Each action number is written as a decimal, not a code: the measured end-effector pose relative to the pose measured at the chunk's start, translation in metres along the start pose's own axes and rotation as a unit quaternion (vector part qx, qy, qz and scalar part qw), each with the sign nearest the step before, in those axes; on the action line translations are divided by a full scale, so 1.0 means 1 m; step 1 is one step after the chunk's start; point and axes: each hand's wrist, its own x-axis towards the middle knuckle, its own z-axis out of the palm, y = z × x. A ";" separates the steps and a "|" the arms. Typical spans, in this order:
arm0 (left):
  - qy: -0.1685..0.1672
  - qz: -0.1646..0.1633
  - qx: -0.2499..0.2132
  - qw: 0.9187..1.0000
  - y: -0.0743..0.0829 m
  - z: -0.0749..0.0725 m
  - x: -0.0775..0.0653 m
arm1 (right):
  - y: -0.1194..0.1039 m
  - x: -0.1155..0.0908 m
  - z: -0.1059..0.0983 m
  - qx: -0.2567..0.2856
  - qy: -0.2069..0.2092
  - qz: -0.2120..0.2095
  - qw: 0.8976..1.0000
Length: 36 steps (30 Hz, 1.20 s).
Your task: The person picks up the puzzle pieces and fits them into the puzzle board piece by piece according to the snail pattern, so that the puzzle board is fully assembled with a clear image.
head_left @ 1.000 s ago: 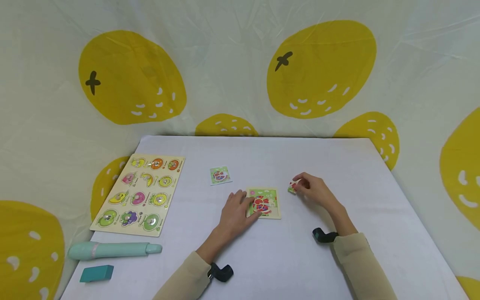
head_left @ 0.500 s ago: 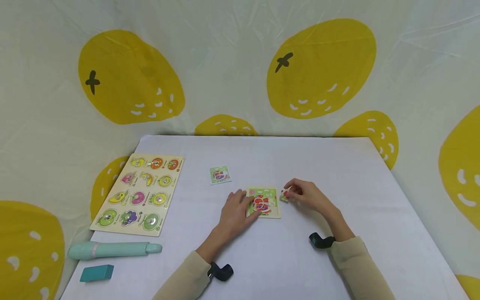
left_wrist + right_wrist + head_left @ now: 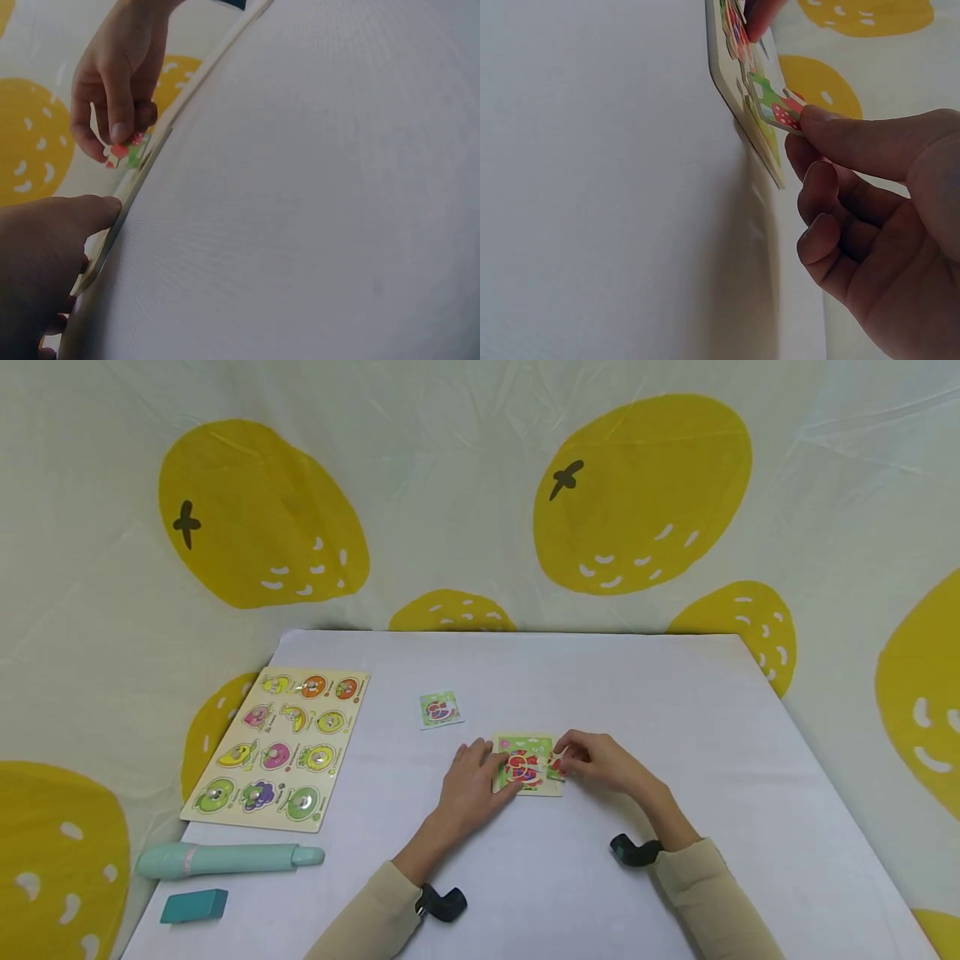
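My right hand (image 3: 609, 765) pinches a green and red jigsaw piece (image 3: 781, 111) between thumb and forefinger, over the right side of a small wooden puzzle board (image 3: 553, 791). In the right wrist view the piece is tilted close above the board, and the other fingers curl below the thumb. The board carries a red, white and purple picture on green. My left hand (image 3: 467, 787) rests at the board's left side, fingers extended, with the thumb along its near edge and the index finger on its left part. Just behind lies a small picture card (image 3: 441, 710) with a similar design.
A large wooden fruit puzzle board (image 3: 278, 748) lies on the left of the white table. Nearer on that side are a mint-green microphone-shaped object (image 3: 232, 859) and a teal block (image 3: 193, 907). A cloth with yellow fruit prints hangs behind the table.
My right hand has carried the jigsaw piece left and slightly nearer, from the table right of the board to over the board's right side. My left hand has stayed in place.
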 end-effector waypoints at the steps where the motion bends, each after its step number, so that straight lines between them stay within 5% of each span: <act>1: 0.000 0.000 0.000 1.000 0.000 0.000 0.000 | 0.000 0.000 0.001 -0.001 -0.002 -0.002 1.000; 14: -0.006 0.002 0.003 1.000 -0.001 0.000 0.001 | -0.004 0.001 0.009 0.003 -0.034 -0.010 0.999; 36: -0.009 -0.001 -0.001 1.000 0.000 0.000 0.001 | -0.009 0.006 0.024 -0.042 -0.010 0.003 0.999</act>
